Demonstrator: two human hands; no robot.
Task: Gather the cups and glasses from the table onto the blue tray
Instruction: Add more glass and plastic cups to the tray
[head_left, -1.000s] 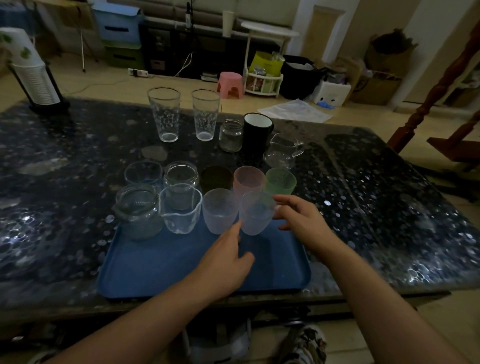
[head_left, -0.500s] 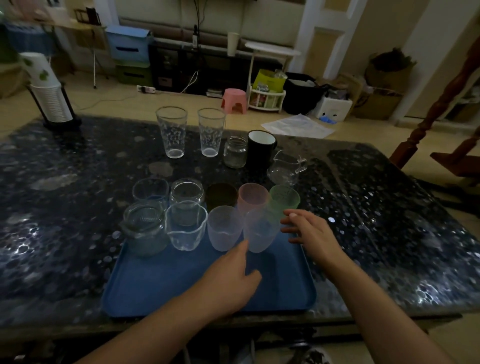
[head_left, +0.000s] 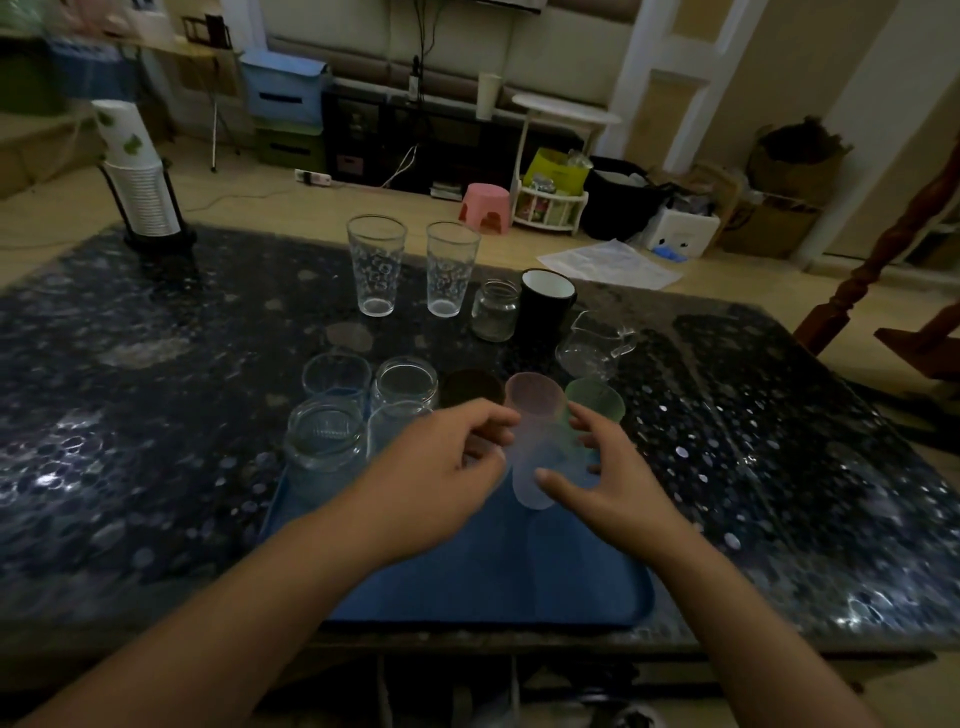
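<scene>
The blue tray (head_left: 493, 582) lies at the table's near edge. On its far part stand a glass jar (head_left: 324, 441), two clear glasses (head_left: 336, 374) (head_left: 405, 382), a spouted glass cup (head_left: 392, 423), and brown (head_left: 470, 387), pink (head_left: 535, 395) and green (head_left: 597, 405) cups. My right hand (head_left: 608, 483) curls round a frosted cup (head_left: 530, 483), thumb in front and fingers behind. My left hand (head_left: 441, 467) curls its fingers on a second frosted cup, mostly hidden beneath it. On the table beyond stand two tall glasses (head_left: 376, 270) (head_left: 451, 270), a small jar (head_left: 495, 312), a black mug (head_left: 545, 306) and a glass pitcher (head_left: 592, 345).
A stack of paper cups in a black holder (head_left: 143, 192) stands at the far left corner of the dark speckled table (head_left: 130, 415). A wooden post (head_left: 883, 260) rises at the right. Behind the table are a pink stool (head_left: 485, 205) and boxes on the floor.
Both hands moved forward and closed in on the two frosted cups; the left hand now covers one and the right wraps the other. The camera tilted up slightly.
</scene>
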